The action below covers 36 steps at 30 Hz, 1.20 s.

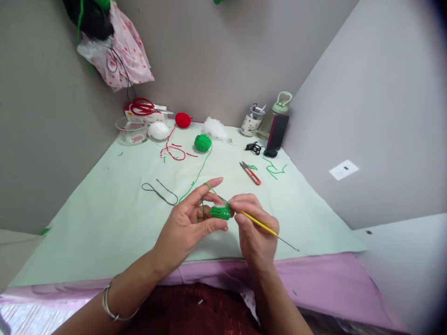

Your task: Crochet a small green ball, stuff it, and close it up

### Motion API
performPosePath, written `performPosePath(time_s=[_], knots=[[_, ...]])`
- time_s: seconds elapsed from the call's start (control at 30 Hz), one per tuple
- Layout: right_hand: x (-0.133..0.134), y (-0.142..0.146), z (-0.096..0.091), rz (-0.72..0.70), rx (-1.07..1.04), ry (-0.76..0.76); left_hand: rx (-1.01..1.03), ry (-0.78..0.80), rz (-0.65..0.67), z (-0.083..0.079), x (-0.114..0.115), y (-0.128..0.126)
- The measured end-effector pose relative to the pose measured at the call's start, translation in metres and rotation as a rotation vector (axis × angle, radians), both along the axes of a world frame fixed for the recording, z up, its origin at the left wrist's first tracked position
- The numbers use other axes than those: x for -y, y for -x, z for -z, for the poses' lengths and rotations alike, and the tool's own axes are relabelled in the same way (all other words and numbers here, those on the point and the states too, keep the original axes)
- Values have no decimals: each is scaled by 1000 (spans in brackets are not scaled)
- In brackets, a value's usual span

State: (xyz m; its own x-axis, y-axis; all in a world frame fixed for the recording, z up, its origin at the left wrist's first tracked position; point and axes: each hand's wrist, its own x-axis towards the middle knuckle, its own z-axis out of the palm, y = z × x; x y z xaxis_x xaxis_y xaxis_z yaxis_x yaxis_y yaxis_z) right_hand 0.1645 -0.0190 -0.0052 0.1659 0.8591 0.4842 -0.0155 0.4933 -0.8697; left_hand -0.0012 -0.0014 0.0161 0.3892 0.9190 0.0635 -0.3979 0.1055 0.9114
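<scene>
My left hand (190, 221) pinches a small green crochet piece (220, 213) from below with the thumb, its index finger raised with green yarn (202, 209) looped over it. White stuffing seems to show at the top of the piece. In my right hand (256, 228) is a crochet hook (260, 223) with a yellow grip, held like a pencil, its working tip at the piece's right edge. The yarn runs back across the cloth to a green ball of yarn (202, 143).
Orange-handled thread snips (251, 174) and green yarn scraps (274, 168) lie to the right. A dark cord (159, 191) lies left. Along the back are a red yarn ball (182, 120), white stuffing (214, 127), a plastic tub (120, 124), red scissors (142, 106), a pen cup (250, 124) and a bottle (268, 123).
</scene>
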Motion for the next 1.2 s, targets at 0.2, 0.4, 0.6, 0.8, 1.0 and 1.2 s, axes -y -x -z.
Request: performPosePath(time_s=[0.2,0.4,0.6,0.8,1.0,1.2], knots=[[0,6,-1,39,-9,-47,-61,-58,-58,-2,-1,-3],[1,8,-7,20,-98,-10,-93,-106,-51,2,2,-5],[-3,8,-7,23,-100,17,-53,-38,52,7,7,-4],[-11,-1,-7,-169,-155,66,-62,4,67,9,3,0],[-7,-9,-7,-263,-107,-23,-162,-112,23,6,-3,7],[-2,-14,-9,-211,97,-53,-218,-261,-6,3,-5,11]])
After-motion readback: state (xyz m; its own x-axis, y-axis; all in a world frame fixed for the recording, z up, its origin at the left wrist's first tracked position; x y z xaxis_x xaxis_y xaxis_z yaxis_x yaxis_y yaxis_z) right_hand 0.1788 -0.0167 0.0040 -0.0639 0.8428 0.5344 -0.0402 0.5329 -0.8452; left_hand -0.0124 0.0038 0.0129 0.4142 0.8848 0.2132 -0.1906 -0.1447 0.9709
